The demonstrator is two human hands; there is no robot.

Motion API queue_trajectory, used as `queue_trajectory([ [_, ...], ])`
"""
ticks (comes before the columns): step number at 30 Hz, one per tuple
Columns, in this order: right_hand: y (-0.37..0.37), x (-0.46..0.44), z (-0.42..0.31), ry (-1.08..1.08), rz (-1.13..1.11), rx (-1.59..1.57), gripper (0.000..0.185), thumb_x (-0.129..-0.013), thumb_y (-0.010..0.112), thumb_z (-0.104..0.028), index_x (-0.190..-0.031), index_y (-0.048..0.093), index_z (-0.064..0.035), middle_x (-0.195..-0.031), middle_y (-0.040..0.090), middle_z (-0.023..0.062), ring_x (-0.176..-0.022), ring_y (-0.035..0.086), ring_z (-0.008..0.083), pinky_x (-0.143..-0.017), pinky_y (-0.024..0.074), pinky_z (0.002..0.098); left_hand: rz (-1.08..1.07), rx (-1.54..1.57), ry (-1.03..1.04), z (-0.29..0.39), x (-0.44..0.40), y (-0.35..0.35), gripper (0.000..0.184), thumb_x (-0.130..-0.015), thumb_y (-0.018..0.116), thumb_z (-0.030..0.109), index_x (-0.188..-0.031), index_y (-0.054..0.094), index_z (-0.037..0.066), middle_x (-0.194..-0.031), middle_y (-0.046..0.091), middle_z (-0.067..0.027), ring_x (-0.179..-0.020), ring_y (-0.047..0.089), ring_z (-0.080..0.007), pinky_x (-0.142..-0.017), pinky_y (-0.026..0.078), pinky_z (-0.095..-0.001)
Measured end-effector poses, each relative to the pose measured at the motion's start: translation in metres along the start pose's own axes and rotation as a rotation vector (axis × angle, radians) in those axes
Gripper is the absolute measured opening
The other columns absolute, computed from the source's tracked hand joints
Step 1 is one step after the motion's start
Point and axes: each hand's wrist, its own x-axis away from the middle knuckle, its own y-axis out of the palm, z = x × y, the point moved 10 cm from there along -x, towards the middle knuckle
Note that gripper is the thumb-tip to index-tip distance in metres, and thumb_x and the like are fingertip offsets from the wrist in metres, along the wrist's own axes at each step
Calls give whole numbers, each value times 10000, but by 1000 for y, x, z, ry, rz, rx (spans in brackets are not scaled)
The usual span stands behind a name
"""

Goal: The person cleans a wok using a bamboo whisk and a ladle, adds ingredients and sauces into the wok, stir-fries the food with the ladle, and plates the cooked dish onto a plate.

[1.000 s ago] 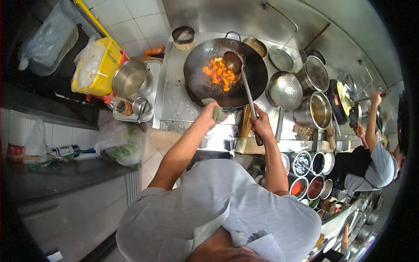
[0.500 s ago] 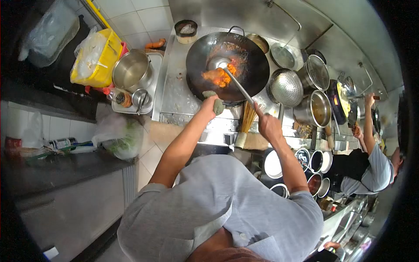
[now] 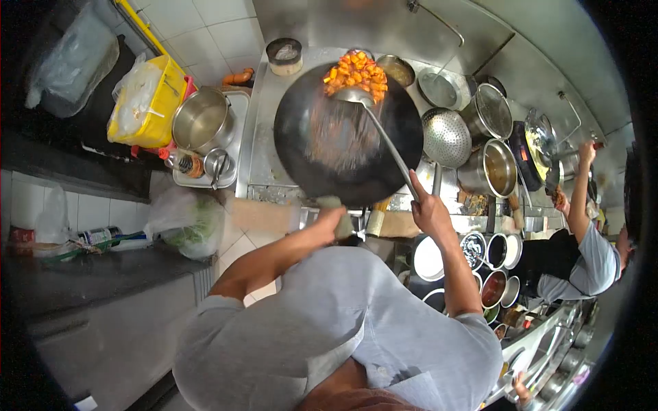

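The right hand [image 3: 430, 212] is gripping a long-handled ladle [image 3: 391, 142]. Its fingers are wrapping around the shaft, with the index finger extending along it. The left hand [image 3: 329, 223] is holding a grey-green cloth [image 3: 345, 228] at the near rim of a black wok [image 3: 301, 154]. Its fingers are closing on the cloth; blur is hiding the placement of each one.

Orange diced pieces [image 3: 356, 72] are clustering at the far side of the wok, overlapping its rim in this view. Whether they are resting on the metal or hanging above it cannot be told. The ladle bowl is sitting just on the near side of the pieces. Brownish residue is coating the wok's middle.

A perforated strainer [image 3: 445, 137] is lying just right of the wok. Beyond it, a stainless steel pot [image 3: 499, 171] is containing brownish liquid. Left of the wok, a metal tray [image 3: 243, 113] is supporting a deep pot [image 3: 201, 123] and a red-capped bottle [image 3: 185, 164]. At far right, a co-worker [image 3: 595, 264] is standing at a neighbouring pan [image 3: 526, 154], one arm reaching toward it.
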Motion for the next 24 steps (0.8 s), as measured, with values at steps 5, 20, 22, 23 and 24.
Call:
queue_trajectory([
  [5, -13, 30, -10, -55, -50, -195, 721, -855, 606, -62, -1524, 362, -171, -1074, 653, 303, -995, 657, 440, -874, 496, 456, -140, 237, 243, 79, 30, 32, 67, -846, 604, 183, -797, 580, 145, -772, 600, -49, -654, 604, -207, -574, 534, -389],
  [20, -17, 7, -16, -66, 36, 28, 799, -845, 597, -49, -1554, 275, -227, -866, 668, 287, -809, 640, 475, -773, 506, 521, 200, -268, 266, 34, 33, -8, 261, -903, 584, 143, -1161, 574, 104, -1059, 625, -70, -932, 630, -232, -748, 554, -456],
  [22, -23, 18, -16, -37, -16, -32, 787, -844, 602, -42, -1548, 298, -219, -909, 672, 288, -838, 647, 466, -790, 508, 494, 54, 79, 100, 51, 66, 14, 230, -884, 586, 146, -1105, 569, 85, -1027, 624, -90, -882, 641, -240, -718, 562, -440],
  [23, -19, 28, -14, -11, -70, -91, 776, -843, 608, -36, -1542, 320, -211, -951, 677, 290, -868, 653, 458, -807, 511, 467, 84, 215, 133, 59, 45, 6, 138, -872, 582, 165, -981, 580, 81, -926, 622, -107, -778, 639, -254, -660, 564, -418],
  [24, -20, 32, -13, -12, -77, -93, 776, -843, 608, -36, -1542, 320, -211, -951, 677, 290, -868, 653, 458, -807, 511, 467, -179, 267, 166, 85, 27, 18, 76, -839, 605, 162, -861, 577, 96, -812, 599, -96, -695, 621, -248, -613, 559, -400],
])
